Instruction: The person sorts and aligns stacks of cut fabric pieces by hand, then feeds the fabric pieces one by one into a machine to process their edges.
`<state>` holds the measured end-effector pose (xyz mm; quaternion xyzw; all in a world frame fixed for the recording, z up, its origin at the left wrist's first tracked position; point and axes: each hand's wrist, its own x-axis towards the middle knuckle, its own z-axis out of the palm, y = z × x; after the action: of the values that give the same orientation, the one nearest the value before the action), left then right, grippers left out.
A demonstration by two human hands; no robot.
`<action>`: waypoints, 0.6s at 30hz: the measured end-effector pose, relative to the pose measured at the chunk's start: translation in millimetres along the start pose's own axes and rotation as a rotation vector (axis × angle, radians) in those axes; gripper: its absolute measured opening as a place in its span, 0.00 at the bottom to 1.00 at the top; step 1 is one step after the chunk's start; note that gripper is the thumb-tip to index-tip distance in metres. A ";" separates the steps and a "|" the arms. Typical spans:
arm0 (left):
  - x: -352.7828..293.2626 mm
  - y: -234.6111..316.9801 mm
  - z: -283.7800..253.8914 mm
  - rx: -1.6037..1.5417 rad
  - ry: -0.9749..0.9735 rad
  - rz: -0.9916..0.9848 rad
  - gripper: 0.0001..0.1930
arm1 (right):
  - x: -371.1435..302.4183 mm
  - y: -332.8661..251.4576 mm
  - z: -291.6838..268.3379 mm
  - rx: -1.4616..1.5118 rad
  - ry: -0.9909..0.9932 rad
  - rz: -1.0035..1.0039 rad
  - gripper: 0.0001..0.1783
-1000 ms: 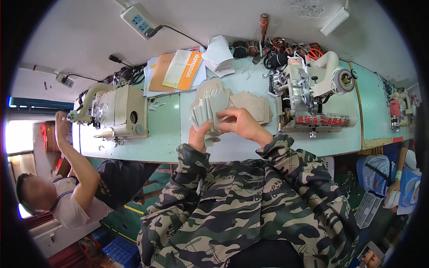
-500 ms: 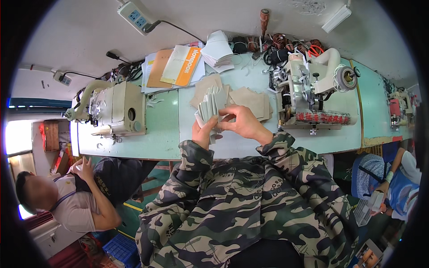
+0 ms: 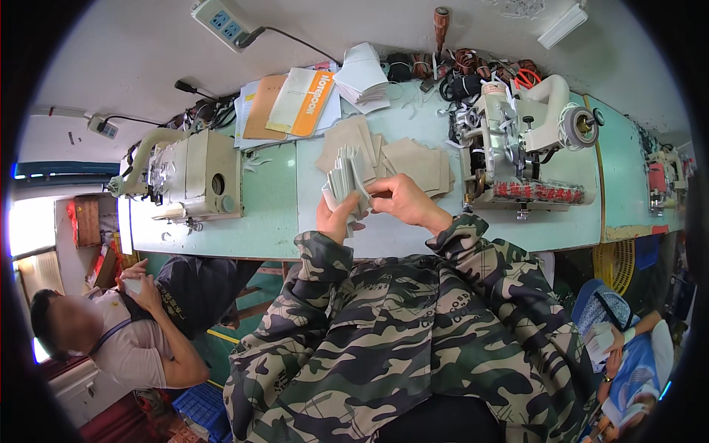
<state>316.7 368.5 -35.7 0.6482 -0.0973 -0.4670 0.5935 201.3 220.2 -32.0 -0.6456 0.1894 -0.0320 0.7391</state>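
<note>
A bundle of thin folded white pieces [image 3: 343, 177], paper or cloth I cannot tell, stands fanned out above the table's front part. My left hand [image 3: 336, 216] is closed round its lower end, thumb across the front. From the right, my right hand [image 3: 408, 201] pinches at the bundle's right edge; its fingertips are partly hidden behind the pieces. Just beyond both hands lie flat beige pieces [image 3: 418, 165] in loose, overlapping piles on the pale green table [image 3: 269, 214].
Sewing machines stand to the left [image 3: 193, 176] and right [image 3: 526, 151]. Notebooks [image 3: 301, 103], a white stack [image 3: 362, 74] and tangled cords line the wall, where a screwdriver [image 3: 441, 29] stands upright. A person [image 3: 140, 332] sits at left; another [image 3: 635, 362] is at lower right.
My hands keep nearly the same place, with my right fingers shifted slightly at the bundle's edge. The person at lower right has leaned and moved; the one at left has shifted a little.
</note>
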 end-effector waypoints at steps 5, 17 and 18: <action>-0.3 3.2 -3.4 -0.025 0.002 -0.026 0.21 | -2.0 7.6 4.5 -0.030 0.079 -0.034 0.13; 2.0 0.9 -0.3 0.041 0.065 0.016 0.26 | -6.5 0.8 8.3 -0.016 0.114 0.022 0.11; 2.2 -1.6 0.4 0.047 0.050 0.017 0.26 | -6.5 1.6 9.6 0.037 0.096 0.016 0.10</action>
<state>317.0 367.2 -38.1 0.6726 -0.0989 -0.4430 0.5844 198.1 231.5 -31.1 -0.6280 0.2293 -0.0606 0.7412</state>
